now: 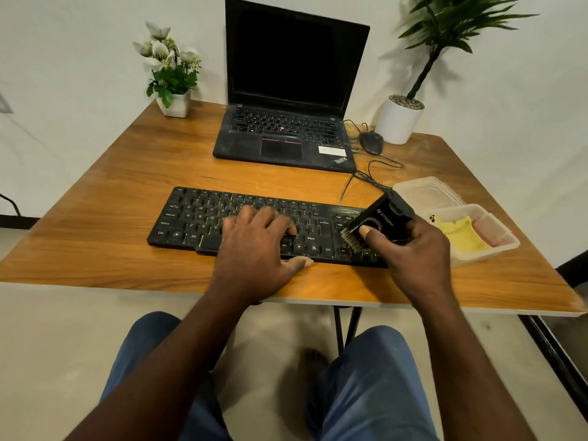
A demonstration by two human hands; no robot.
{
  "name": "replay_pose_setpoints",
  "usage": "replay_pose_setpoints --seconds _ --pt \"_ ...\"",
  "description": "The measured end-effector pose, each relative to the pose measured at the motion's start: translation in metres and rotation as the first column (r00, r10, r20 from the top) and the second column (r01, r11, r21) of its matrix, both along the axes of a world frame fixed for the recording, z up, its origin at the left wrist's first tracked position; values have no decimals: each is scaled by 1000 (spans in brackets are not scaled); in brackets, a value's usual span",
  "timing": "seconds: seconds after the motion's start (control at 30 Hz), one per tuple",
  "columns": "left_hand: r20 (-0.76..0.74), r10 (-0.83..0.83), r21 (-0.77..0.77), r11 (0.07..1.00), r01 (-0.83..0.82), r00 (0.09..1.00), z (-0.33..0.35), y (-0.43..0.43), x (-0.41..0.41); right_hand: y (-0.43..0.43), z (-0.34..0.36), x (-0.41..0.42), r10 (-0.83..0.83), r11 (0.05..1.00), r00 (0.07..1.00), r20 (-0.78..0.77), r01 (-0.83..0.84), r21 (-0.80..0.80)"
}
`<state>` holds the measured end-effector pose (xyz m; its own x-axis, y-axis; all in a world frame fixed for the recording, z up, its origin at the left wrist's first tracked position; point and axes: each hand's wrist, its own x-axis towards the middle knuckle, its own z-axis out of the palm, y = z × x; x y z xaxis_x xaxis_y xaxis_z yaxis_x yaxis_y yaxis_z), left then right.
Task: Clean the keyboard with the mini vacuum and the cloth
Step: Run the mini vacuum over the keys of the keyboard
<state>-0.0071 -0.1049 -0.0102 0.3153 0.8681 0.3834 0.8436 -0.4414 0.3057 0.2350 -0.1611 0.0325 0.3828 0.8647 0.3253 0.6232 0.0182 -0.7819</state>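
"While I'm watching the head feed, tell me: how far along are we getting?"

"Not far, I'm judging. I'm seeing the left hand (257,240) lying flat on the middle of the keyboard (203,218), fingers straight and spread, gripping nothing, just steadying it on the table (111,218). The right hand (410,253) is curling round the mini vacuum (381,219), its brush end hovering at the keyboard's 3 o'clock end. Whether bristles are touching keys, I can't tell."

"And the cloth?"

"The yellow cloth (461,232) is sitting in the open plastic tub (496,246) at the keyboard's 3 o'clock, untouched. So vacuuming is only starting, I'm guessing. The other keys and the wiping are waiting."
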Motion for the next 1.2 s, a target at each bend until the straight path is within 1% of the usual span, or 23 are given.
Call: replay_pose_setpoints --seconds 0.1,0.17,0.27,0.33,0.37,0.5,0.57,0.63,0.77,0.87,0.97,1.0,1.1,1.13,1.2 --pt "-1 1 -3 1000 -1 1000 1 -1 0 -3 -2 -21 54 998 997 52 -55 21" --pt "-1 1 -2 1000 -1 1000 1 -1 0 -6 -4 -37 148 988 984 96 -150 19" --pt "-4 7 1 1000 -7 1000 2 -1 1 -8 -6 -55 286 955 934 214 -296 14" --pt "2 9 2 1000 -9 1000 2 -2 0 -10 -5 -55 311 946 902 298 -325 -2" --pt "4 9 2 1000 -9 1000 2 -2 0 -11 -3 -49 302 950 898 321 -311 -25" --pt "0 11 -19 1000 -11 1000 3 -1 1 -23 5 -8 204 976 952 228 -179 -123" --pt "3 12 -12 1000 -12 1000 3 -1 1 -27 7 5 135 990 960 244 -119 -82" --pt "-1 15 -15 1000 -15 1000 3 -1 1 -25 10 3 110 994 952 287 -99 -54" --pt "-9 18 -24 1000 -19 1000 4 -2 0 0 23 -16 196 981 926 322 -179 -82" --pt "-11 21 -31 999 -21 1000 5 -3 1 34 37 -24 303 949 901 310 -255 -185" --pt "-23 22 -32 999 -23 999 5 -2 1 64 45 -27 377 914 854 358 -280 -294" --pt "-23 21 -31 999 -21 1000 4 -2 0 70 48 -26 408 894 840 357 -290 -341" --pt "-19 23 -35 999 -23 1000 3 -2 0 79 58 -21 526 804 806 272 -367 -469" --pt "-16 24 -34 999 -24 1000 3 -2 0 81 59 -20 536 801 799 273 -379 -463" --pt "-10 25 -25 999 -25 1000 3 -2 0 83 57 -22 491 847 805 335 -351 -399"
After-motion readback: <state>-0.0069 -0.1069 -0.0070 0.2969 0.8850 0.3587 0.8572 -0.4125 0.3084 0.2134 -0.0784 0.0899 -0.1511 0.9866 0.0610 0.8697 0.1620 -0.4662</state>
